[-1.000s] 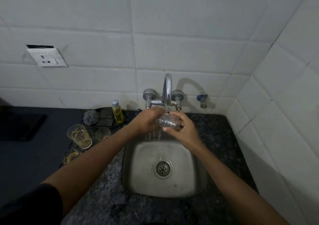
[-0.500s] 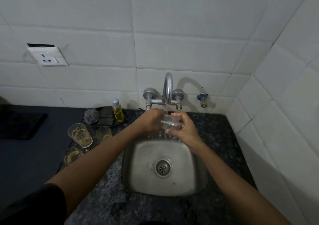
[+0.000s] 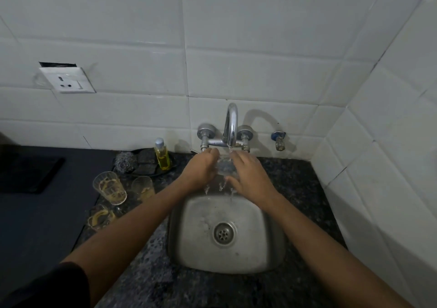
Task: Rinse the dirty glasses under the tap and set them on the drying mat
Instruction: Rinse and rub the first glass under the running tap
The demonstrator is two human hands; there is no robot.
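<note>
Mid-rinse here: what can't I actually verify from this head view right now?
- Glass: blurred, wrapped by left hand and right hand; whether it is clean is unreadable.
- Third dirty glass: partly behind the left forearm, dim.
- Dark mat: cut off by the left edge.
</note>
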